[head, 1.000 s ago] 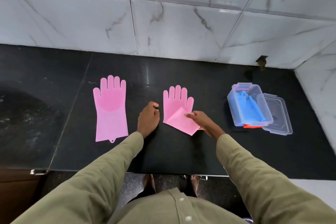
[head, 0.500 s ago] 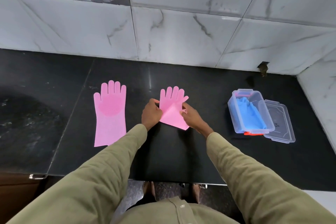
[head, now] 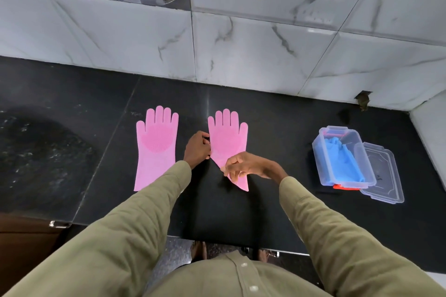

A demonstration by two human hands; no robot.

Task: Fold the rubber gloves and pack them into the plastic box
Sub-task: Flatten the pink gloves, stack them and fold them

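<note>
Two pink rubber gloves lie palm up on the black counter. The left glove point(head: 156, 147) lies flat and untouched. The right glove point(head: 228, 138) is spread out with its cuff pulled toward me. My left hand point(head: 196, 148) pinches that glove's left edge near the palm. My right hand point(head: 243, 166) pinches its cuff edge, slightly lifted. At the right stands a clear plastic box point(head: 347, 182) with blue gloves point(head: 342, 159) inside.
The box's clear lid point(head: 383, 182) lies next to it on the right, and something orange point(head: 342, 186) shows under the box's near end. A marble tiled wall point(head: 241, 50) backs the counter. The counter's front edge point(head: 169, 231) runs just below my forearms.
The right glove's cuff, folded up over the palm a second ago, is now drawn back down and the glove lies unfolded. My right hand moved toward me with the cuff.
</note>
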